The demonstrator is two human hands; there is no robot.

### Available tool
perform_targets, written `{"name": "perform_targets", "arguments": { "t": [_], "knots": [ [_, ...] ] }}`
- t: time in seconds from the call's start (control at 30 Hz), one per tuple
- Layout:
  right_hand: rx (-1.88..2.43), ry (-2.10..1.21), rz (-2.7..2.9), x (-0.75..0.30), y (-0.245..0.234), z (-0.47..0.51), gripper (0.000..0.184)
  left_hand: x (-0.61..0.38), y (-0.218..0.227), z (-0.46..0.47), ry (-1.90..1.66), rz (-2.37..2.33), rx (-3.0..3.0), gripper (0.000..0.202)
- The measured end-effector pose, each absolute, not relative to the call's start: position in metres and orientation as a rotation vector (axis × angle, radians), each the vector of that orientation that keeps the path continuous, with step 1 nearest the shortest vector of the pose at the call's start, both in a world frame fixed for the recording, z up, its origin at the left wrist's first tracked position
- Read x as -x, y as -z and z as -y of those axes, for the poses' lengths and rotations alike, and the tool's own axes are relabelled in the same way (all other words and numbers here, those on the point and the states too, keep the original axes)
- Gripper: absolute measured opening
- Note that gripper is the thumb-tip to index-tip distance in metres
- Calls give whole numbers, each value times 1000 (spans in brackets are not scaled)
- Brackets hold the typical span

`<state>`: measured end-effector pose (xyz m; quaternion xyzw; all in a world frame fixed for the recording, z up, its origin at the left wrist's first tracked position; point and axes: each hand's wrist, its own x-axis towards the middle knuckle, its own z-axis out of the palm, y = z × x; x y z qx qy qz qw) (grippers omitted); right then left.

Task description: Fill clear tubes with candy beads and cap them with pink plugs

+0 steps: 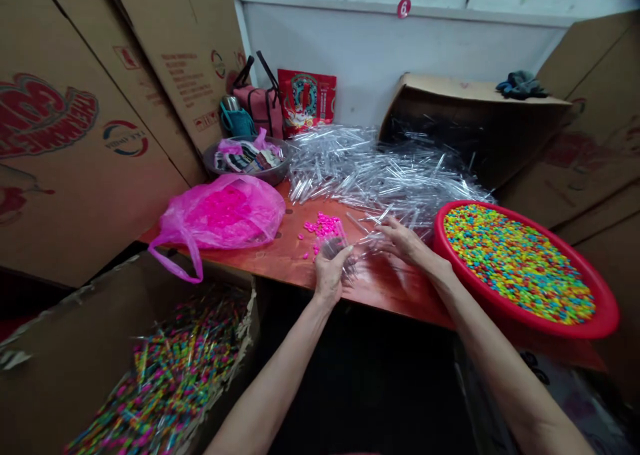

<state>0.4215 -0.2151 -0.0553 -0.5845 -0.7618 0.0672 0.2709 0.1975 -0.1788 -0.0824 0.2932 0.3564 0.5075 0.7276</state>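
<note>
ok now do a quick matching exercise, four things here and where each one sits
Things:
1. pink plastic bag
2. multicoloured beads
3. clear plastic tubes
4. pink beads

Places:
a. loose pile at the back of the table
b. filling a red basin
c. small scatter on the orange table top
d. at the left, in front of a steel bowl

Pairs: 1-d, 2-b, 3-a, 4-c
</note>
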Motion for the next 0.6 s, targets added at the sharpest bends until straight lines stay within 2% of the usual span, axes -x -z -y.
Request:
{"name": "perform_targets", "arguments": {
  "t": [0.1, 0.17, 0.27, 0.33, 0.43, 0.6],
  "knots": [
    [1770, -334, 1526, -429, 53, 232, 33, -202, 80, 174, -1102, -790, -704, 52],
    [1794, -626, 1182, -423, 55, 246, 42, -206, 79, 166, -1089, -781, -752, 52],
    [1552, -1092, 812, -401, 62, 268, 48, -216, 76, 147, -1048, -751, -931, 46],
    [1382, -1277, 640, -382, 68, 279, 50, -227, 73, 130, -1020, -703, -1145, 36],
    [1211, -1407, 453, -361, 76, 284, 47, -243, 69, 107, -898, -652, -1395, 25],
    [1210, -1309, 358, -360, 85, 262, 32, -258, 70, 93, -661, -654, -1528, 18]
  ]
}}
